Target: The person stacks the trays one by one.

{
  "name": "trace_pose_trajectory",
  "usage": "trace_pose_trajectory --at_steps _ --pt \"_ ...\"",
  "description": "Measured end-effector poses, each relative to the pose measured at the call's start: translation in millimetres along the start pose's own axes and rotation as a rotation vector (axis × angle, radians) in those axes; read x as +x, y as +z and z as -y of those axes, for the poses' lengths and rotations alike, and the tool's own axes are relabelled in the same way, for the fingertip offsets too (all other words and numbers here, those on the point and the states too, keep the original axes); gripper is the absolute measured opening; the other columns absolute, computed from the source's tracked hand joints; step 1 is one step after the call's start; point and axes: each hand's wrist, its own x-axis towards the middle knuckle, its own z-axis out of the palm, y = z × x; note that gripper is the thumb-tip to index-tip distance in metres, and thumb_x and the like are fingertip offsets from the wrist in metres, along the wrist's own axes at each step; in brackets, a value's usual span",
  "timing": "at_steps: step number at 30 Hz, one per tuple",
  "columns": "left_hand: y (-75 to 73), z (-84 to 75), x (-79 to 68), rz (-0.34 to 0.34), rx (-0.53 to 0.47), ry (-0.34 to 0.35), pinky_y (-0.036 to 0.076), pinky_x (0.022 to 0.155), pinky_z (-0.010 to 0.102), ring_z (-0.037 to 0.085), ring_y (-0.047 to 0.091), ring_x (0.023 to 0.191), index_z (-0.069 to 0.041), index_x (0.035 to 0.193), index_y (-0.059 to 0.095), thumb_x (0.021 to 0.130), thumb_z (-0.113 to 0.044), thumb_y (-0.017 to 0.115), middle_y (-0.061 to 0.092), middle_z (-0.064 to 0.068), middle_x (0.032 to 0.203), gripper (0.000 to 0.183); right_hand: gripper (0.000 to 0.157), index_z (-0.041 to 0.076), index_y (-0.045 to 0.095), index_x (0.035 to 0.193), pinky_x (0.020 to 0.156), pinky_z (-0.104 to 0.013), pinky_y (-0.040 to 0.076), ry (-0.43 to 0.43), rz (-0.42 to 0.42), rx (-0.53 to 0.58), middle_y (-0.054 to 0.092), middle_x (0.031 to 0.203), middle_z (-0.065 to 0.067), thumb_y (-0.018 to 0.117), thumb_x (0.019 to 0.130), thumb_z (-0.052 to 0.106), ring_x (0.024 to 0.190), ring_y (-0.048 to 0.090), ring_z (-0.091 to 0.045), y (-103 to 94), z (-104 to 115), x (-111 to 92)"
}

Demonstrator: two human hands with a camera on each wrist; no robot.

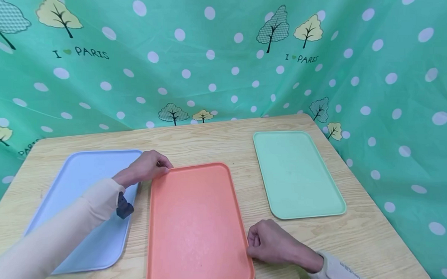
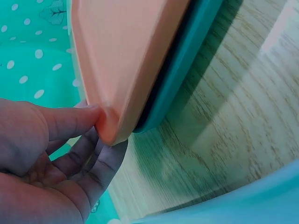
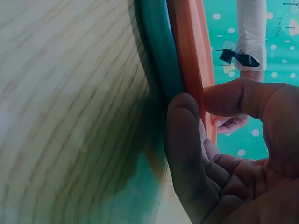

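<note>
Overhead and behind, the biggest thing is a green dotted curtain (image 1: pixel 220 69) printed with trees and the words "I PARIS", hanging along the far and right edges of a wooden table (image 1: pixel 201 140). Three trays show on it from above. The blue tray (image 1: pixel 94 174) lies along the left edge, partly covered by the person's left arm. The orange-red tray (image 1: pixel 197 224) is in the middle of the surface, its far end well short of the far edge and its near end cut off by the bottom of the view. The light green tray (image 1: pixel 300 175) lies beside the right edge, near the far right corner. A teal tray (image 2: pixel 181 65) shows beneath the orange-red one in the wrist views, and the upper tray's corner juts past it.

Pale sleeves cover both arms: the left sleeve (image 1: pixel 62 229) crosses over the blue tray, the right sleeve (image 1: pixel 332 272) enters at the bottom. The left hand (image 1: pixel 149 164) pinches the orange-red tray's far left corner, thumb on the rim and fingers underneath. The right hand (image 1: pixel 271 243) pinches its right side, near the near right corner; whether the forefinger also touches the teal rim, I cannot tell. A small black device (image 1: pixel 124 207) sits at the left wrist.
</note>
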Motion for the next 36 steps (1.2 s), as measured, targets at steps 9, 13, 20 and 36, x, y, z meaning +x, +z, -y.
trace_pose_trajectory --at_steps 9,13,20,36 --pt "0.5 1.6 -0.9 -0.008 0.048 0.061 0.045 0.072 0.027 0.018 0.058 0.081 -0.005 0.097 0.076 0.090 0.000 0.063 0.074 0.008 0.092 0.016 0.015 0.018 0.060 0.064 0.042 -0.014 0.034 -0.016 -0.007 -0.043 0.049 0.050 0.016 0.066 0.074 0.008 0.043 0.043 0.004 0.7 0.6 -1.4" --pt "0.4 1.2 -2.3 0.012 0.054 0.083 0.045 0.071 0.027 0.017 0.057 0.080 -0.005 0.096 0.076 0.090 0.000 0.063 0.074 0.007 0.091 0.016 0.014 0.018 0.061 0.064 0.043 -0.015 0.035 -0.015 0.008 -0.035 0.051 0.050 0.016 0.067 0.073 0.009 0.044 0.044 0.003 0.6 0.4 -2.0" --pt "3.2 1.7 -2.9 0.024 0.053 0.077 0.045 0.070 0.027 0.016 0.057 0.079 -0.007 0.095 0.077 0.090 0.001 0.064 0.074 0.004 0.088 0.016 0.012 0.018 0.062 0.065 0.043 -0.015 0.036 -0.011 0.026 -0.016 0.051 0.050 0.015 0.067 0.073 0.010 0.044 0.044 0.003 1.6 -0.5 -3.9" --pt "4.7 -12.4 -0.5 -0.006 0.159 0.121 0.052 0.073 0.032 0.015 0.061 0.078 -0.002 0.102 0.074 0.092 -0.008 0.062 0.073 0.007 0.092 0.016 0.011 0.015 0.069 0.075 0.051 -0.018 0.045 -0.021 -0.006 0.024 0.058 0.059 0.010 0.069 0.079 0.005 0.052 0.051 0.000 -17.1 -4.7 -10.4"
